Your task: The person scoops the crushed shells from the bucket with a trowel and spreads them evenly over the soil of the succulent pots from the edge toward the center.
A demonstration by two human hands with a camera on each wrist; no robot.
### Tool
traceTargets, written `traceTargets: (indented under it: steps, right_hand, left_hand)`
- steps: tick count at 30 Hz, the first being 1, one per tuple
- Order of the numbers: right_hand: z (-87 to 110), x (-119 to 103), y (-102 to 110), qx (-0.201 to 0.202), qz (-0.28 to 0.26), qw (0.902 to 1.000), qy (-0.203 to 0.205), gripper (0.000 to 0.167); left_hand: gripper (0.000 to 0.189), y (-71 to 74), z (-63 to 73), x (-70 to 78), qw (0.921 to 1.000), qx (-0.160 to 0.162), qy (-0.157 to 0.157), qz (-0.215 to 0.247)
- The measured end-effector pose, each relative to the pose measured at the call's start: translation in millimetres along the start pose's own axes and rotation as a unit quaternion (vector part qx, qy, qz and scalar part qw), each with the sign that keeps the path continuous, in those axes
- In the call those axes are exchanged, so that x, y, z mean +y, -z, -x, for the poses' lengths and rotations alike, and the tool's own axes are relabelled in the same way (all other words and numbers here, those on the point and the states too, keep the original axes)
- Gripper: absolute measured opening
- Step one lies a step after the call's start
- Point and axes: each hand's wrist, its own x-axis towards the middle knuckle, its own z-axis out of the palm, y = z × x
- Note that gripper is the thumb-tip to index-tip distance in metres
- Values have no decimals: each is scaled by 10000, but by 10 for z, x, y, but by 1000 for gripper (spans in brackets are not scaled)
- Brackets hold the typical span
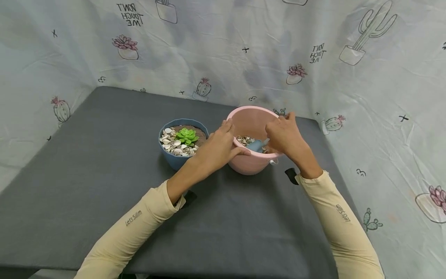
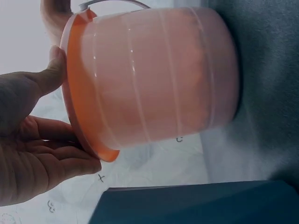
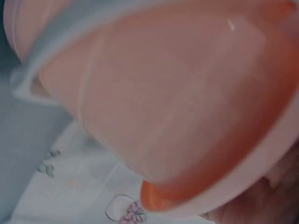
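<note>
The left hand grips the pink bucket's rim, fingers outside; the right hand curls round the handle of a blue-grey scoop among shells or pebbles inside. The bucket stands near the table's far right corner; leftward, along the far edge, sits a blue planter with a green succulent.

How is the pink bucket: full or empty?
Neither: in the head view, small shells or stones lie low inside the bucket, with a blue scoop, well below the top.
</note>
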Motion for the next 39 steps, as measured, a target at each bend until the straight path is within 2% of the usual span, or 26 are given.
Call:
traceTargets:
  steps: [4, 9, 13, 18, 24, 29, 35, 39]
  right_hand:
    - [-7, -4, -27, -77, -469, 9988, -156, 31]
    - [32, 33, -47, -1, -980, 9950, -208, 42]
    - [72, 66, -59, 363, -1262, 9910, -259, 41]
    - [143, 93, -44, 1051, -1658, 9795, -454, 34]
    - [206, 110, -15, 1283, -1751, 9734, -731, 19]
    - [267, 162, 31, 1551, -1852, 9654, -985, 17]
    - [353, 246, 102, 1798, -1890, 9605, -972, 16]
    - [415, 291, 151, 1967, -1892, 9567, -1012, 16]
  left_hand:
    - [76, 10, -3, -19, 9999, 90, -124, 18]
    - [80, 7, -7, -16, 9999, 61, -102, 88]
    - [81, -1, 11, -26, 9998, 126, -107, 91]
    - [81, -9, 25, -46, 9996, 233, -184, 46]
    - [79, -47, 27, -73, 9988, 384, -279, 90]
    - [79, -65, 38, -73, 9989, 399, -231, 97]
    - [82, -59, 41, -71, 9995, 296, -48, 127]
    - [86, -62, 48, -71, 9995, 279, -57, 106]
